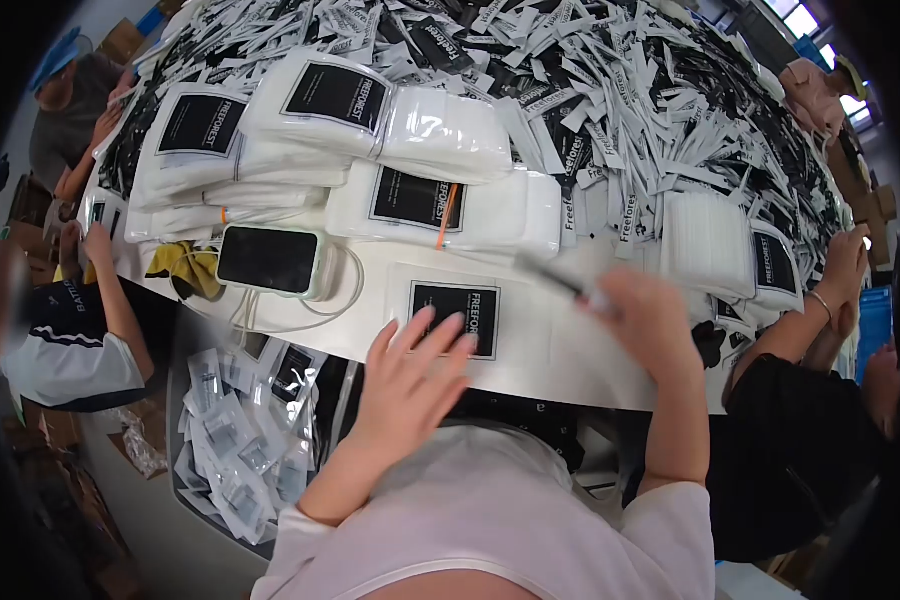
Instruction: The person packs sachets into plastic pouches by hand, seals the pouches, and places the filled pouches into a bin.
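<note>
My left hand [410,378] is open, fingers spread, with its fingertips over the lower left of a flat clear plastic bag [525,325] with a black FREEFOREST label [457,308]. To the right, my right hand [648,318] is closed on one end of a narrow stick packet [552,274], smeared by motion. The packet points left, over the bag's upper right part. Behind the bag lies a bundle of labelled bags [515,205] with an orange band [448,215] round it.
A heap of black and white stick packets [610,90] covers the table's back. Stacked bags [315,95] and a phone [268,260] with a white cable lie left. More bags [708,240] stand right. Filled pouches [235,450] sit in a bin below left. Other people work around the table.
</note>
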### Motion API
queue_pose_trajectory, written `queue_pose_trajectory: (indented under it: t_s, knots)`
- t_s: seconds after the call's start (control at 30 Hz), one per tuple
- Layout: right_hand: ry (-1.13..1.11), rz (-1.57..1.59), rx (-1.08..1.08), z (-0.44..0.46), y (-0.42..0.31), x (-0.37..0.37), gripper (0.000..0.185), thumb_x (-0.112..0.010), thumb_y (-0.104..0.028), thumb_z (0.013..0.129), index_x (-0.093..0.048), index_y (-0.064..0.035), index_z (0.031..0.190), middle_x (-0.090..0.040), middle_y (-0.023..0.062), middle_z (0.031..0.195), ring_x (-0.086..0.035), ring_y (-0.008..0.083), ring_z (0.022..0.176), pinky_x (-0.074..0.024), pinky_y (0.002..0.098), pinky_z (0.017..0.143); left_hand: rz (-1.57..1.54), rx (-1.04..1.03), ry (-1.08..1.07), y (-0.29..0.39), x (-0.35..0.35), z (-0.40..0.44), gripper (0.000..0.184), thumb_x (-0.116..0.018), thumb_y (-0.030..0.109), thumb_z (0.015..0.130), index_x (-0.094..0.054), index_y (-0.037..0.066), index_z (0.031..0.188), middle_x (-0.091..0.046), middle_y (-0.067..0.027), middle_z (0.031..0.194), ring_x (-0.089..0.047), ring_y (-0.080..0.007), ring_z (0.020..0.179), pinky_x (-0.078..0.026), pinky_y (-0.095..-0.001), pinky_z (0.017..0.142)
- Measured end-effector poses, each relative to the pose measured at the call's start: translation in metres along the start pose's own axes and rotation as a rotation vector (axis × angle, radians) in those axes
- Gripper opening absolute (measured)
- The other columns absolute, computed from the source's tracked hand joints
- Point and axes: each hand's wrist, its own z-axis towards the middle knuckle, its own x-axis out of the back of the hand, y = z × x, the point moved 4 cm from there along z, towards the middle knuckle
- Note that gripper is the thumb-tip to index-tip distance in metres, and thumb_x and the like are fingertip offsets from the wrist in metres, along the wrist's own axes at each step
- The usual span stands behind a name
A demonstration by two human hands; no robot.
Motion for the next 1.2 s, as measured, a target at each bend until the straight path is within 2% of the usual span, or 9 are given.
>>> queue_pose_trajectory:
  t_s: [0.3,0.37,0.57,0.6,0.73,0.87,1.0,1.07,1.2]
  knots:
    - [0.38,1.187,0.057,-0.06,-0.029,-0.023,0.014,-0.063,-0.012,0.079,-0.059,0.0,0.085,-0.062,0.0101,0.069,-0.059,0.0178,0.065,-0.0461,0.027,0.058,-0.831,0.046,-0.365,0.035,-0.055,0.022,0.018,-0.066,0.023,0.075,-0.064,0.007,0.083,-0.061,-0.0065,0.066,-0.056,-0.0264,0.058,-0.044,-0.0354,0.061]
    - [0.592,1.22,-0.3,-0.072,-0.035,-0.043,0.029,-0.048,-0.025,0.091,-0.053,0.0011,0.08,-0.057,0.0105,0.063,-0.054,0.0171,0.057,-0.0449,0.0268,0.054,-0.726,-0.014,-0.408,0.042,-0.07,0.014,0.021,-0.066,0.023,0.075,-0.063,0.007,0.086,-0.062,-0.0074,0.071,-0.057,-0.0262,0.062,-0.044,-0.0352,0.063]
    - [1.046,0.866,-0.088,-0.104,0.005,-0.047,0.01,-0.048,-0.007,0.088,-0.052,0.0012,0.087,-0.055,0.0076,0.063,-0.053,0.015,0.06,-0.0438,0.0255,0.059,-0.13,-0.096,-0.246,-0.001,-0.079,0.009,0.031,-0.067,0.017,0.074,-0.061,0.007,0.103,-0.055,-0.0083,0.116,-0.047,-0.0261,0.115,-0.042,-0.0389,0.088]
    - [0.915,0.844,-0.416,-0.093,0.004,-0.071,0.007,-0.05,-0.007,0.087,-0.05,0.0,0.086,-0.054,0.0074,0.069,-0.051,0.0138,0.06,-0.0431,0.0254,0.058,-0.134,-0.126,-0.247,-0.004,-0.083,0.004,0.03,-0.067,0.014,0.074,-0.061,0.006,0.103,-0.056,-0.0087,0.115,-0.048,-0.0265,0.114,-0.043,-0.0385,0.087]
    - [0.913,1.053,-0.082,-0.098,0.027,-0.123,0.009,-0.048,-0.009,0.09,-0.043,-0.0014,0.092,-0.049,0.006,0.072,-0.049,0.0116,0.061,-0.0441,0.0258,0.06,-0.279,-0.045,-0.168,-0.005,-0.073,0.002,0.027,-0.063,0.004,0.075,-0.061,0.003,0.102,-0.061,-0.0093,0.105,-0.057,-0.0282,0.102,-0.047,-0.036,0.081]
    - [0.679,1.477,-0.657,-0.087,0.027,-0.112,0.012,-0.046,-0.012,0.091,-0.042,-0.0018,0.088,-0.047,0.0025,0.066,-0.045,0.0069,0.052,-0.0378,0.0223,0.044,-0.259,-0.036,0.062,0.011,-0.055,0.014,0.022,-0.062,0.004,0.076,-0.061,0.002,0.098,-0.063,-0.0096,0.099,-0.06,-0.0258,0.092,-0.046,-0.033,0.07]
    - [0.328,1.278,-0.793,-0.093,0.012,-0.107,0.017,-0.055,-0.021,0.087,-0.05,-0.0048,0.085,-0.047,-0.0001,0.062,-0.042,0.0049,0.046,-0.0287,0.0203,0.036,-0.245,-0.176,-0.022,0.042,-0.062,0.006,0.025,-0.064,0.006,0.07,-0.062,0.004,0.095,-0.061,-0.0072,0.1,-0.057,-0.0225,0.092,-0.044,-0.0318,0.07]
    - [0.331,0.811,-0.51,-0.084,-0.008,-0.086,0.035,-0.066,-0.016,0.076,-0.052,0.0017,0.103,-0.058,0.0065,0.074,-0.055,0.0111,0.063,-0.0465,0.0262,0.056,-0.252,-0.22,-0.139,0.051,-0.074,-0.004,0.024,-0.067,0.005,0.069,-0.064,0.005,0.093,-0.062,-0.0046,0.096,-0.057,-0.0211,0.091,-0.045,-0.0315,0.07]
    - [0.252,0.94,-0.546,-0.091,-0.027,-0.075,0.034,-0.064,-0.018,0.078,-0.056,0.001,0.105,-0.063,0.0139,0.082,-0.06,0.0157,0.072,-0.0476,0.0286,0.065,-0.181,-0.126,-0.144,0.046,-0.06,0.005,0.077,-0.078,0.032,0.059,-0.045,0.005,0.123,-0.039,-0.0234,0.127,-0.041,-0.0392,0.112,-0.036,-0.0503,0.088]
